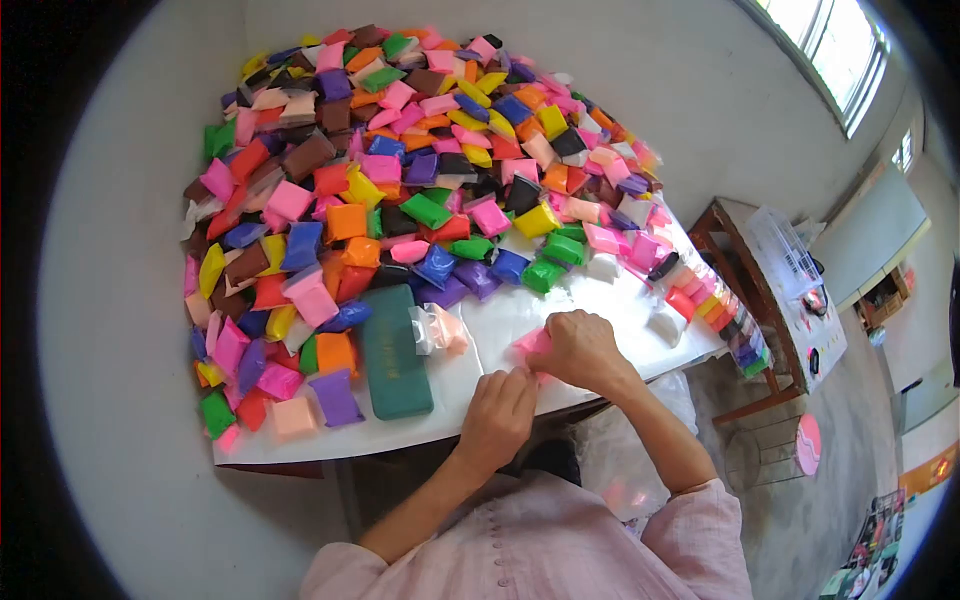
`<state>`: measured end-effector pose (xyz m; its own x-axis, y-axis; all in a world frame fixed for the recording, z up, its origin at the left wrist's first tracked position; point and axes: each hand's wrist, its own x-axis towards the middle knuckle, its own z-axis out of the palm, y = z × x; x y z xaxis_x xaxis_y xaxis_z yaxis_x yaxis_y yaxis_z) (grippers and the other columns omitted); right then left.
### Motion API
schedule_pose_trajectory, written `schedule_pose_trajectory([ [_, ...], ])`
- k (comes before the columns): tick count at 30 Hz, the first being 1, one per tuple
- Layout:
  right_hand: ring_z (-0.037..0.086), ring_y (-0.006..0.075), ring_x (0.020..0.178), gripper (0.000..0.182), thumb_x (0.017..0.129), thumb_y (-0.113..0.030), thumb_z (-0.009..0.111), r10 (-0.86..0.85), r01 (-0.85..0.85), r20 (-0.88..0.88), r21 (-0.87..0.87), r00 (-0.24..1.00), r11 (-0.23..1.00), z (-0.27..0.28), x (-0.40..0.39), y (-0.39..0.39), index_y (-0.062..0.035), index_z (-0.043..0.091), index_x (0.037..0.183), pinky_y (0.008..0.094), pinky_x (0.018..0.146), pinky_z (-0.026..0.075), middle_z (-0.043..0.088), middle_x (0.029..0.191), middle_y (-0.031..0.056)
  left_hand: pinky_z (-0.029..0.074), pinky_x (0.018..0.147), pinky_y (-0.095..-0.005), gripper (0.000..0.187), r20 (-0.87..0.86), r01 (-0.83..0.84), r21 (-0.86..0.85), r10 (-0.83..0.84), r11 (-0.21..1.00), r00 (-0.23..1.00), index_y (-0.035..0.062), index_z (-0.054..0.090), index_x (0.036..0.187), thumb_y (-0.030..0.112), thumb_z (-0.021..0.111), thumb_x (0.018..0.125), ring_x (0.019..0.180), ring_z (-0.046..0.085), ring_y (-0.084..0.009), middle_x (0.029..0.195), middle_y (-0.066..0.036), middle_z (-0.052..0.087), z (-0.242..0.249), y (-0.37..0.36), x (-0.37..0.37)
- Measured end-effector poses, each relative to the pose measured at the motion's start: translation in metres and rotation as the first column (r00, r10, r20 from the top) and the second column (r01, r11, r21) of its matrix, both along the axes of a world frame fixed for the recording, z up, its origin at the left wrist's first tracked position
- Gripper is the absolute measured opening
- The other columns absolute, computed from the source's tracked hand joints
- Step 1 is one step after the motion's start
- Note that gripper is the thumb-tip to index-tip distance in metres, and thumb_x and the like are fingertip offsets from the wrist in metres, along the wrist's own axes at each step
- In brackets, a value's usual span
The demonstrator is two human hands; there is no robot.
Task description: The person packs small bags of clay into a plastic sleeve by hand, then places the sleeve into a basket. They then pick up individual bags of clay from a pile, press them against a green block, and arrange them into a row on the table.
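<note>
My right hand (577, 350) is closed over a pink packet (527, 342), which looks like soft modelling clay in clear plastic. Just below and left of it, my left hand (497, 412) has its fingers pinched at the packet's lower edge. Both hands are close together at the table's front edge, and they hide most of the packet. A peach packet (447, 331) in clear wrapping lies to the left of them. Beside that sits a dark green case (397, 352), its lid down.
A large heap of coloured packets (430, 209) covers the back and left of the white table (620, 318). A row of coloured packets (722, 312) lies at the right end. Clear plastic bags (635, 440) hang below the edge. A wooden desk (752, 290) stands further right, near a stool (808, 447).
</note>
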<state>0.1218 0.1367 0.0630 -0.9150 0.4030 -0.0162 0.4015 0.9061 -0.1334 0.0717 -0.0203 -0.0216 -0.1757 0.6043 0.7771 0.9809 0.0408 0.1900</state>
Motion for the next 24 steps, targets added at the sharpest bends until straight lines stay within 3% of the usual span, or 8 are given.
schedule_pose_trajectory([
  [1,0.067,0.0334,0.075,0.037,0.075,-0.036,0.076,0.018,-0.017,-0.011,0.006,1.000,1.000,-0.001,-0.003,0.002,-0.0011,0.068,0.084,0.0433,0.068,0.052,0.068,0.080,0.0174,0.047,0.076,-0.0387,0.022,0.050,-0.010,0.040,0.008,0.999,0.999,-0.0065,0.064,0.098,0.003,0.065,0.078,0.084,0.057,-0.0283,0.097,-0.016,0.059,0.001,-0.001,0.001],
  [4,0.066,0.0293,0.080,0.036,0.074,-0.023,0.076,0.209,-0.303,-0.452,-0.145,0.867,0.942,-0.012,-0.020,0.004,-0.0009,0.066,0.100,0.0408,0.070,0.052,0.066,0.092,0.0146,0.047,0.076,-0.0416,0.018,0.139,-0.053,0.155,0.032,0.987,0.990,-0.0034,0.063,0.097,0.003,0.067,0.081,0.084,0.057,-0.0306,0.095,-0.015,0.059,0.001,-0.006,-0.003],
  [7,0.064,0.0253,0.083,0.044,0.072,-0.011,0.075,0.283,-0.490,-0.592,-0.222,0.755,0.843,-0.038,-0.047,0.004,-0.0023,0.061,0.113,0.0388,0.071,0.052,0.062,0.100,0.0115,0.046,0.075,-0.0432,0.016,0.187,-0.042,0.155,0.012,0.987,0.982,-0.0022,0.062,0.096,0.003,0.067,0.081,0.083,0.057,-0.0325,0.094,-0.015,0.058,-0.005,-0.010,-0.007],
  [11,0.062,0.0225,0.084,0.046,0.072,-0.006,0.072,0.221,-0.497,-0.592,-0.355,0.775,0.792,-0.050,-0.057,-0.001,-0.0033,0.062,0.116,0.0362,0.072,0.051,0.063,0.100,0.0101,0.046,0.074,-0.0417,0.014,0.210,-0.028,0.139,-0.002,0.990,0.978,-0.0014,0.061,0.093,0.002,0.066,0.080,0.081,0.056,-0.0313,0.090,-0.014,0.057,-0.004,-0.009,-0.007],
  [14,0.063,0.0279,0.086,0.046,0.072,-0.008,0.073,0.198,-0.531,-0.613,-0.426,0.765,0.733,-0.045,-0.057,-0.003,-0.0014,0.060,0.116,0.0391,0.076,0.052,0.063,0.101,0.0143,0.046,0.072,-0.0403,0.013,0.176,-0.026,0.101,0.007,0.995,0.984,-0.0002,0.059,0.089,0.003,0.066,0.079,0.079,0.055,-0.0300,0.086,-0.013,0.054,-0.004,-0.007,-0.005],
  [24,0.063,0.0272,0.090,0.050,0.074,-0.008,0.070,0.251,-0.512,-0.613,-0.295,0.749,0.807,-0.054,-0.053,-0.005,-0.0022,0.058,0.122,0.0378,0.076,0.052,0.063,0.107,0.0145,0.045,0.070,-0.0407,0.012,0.177,-0.011,0.044,0.003,0.999,0.984,-0.0009,0.059,0.089,0.001,0.066,0.078,0.076,0.055,-0.0306,0.083,-0.014,0.053,-0.002,-0.007,-0.004],
])
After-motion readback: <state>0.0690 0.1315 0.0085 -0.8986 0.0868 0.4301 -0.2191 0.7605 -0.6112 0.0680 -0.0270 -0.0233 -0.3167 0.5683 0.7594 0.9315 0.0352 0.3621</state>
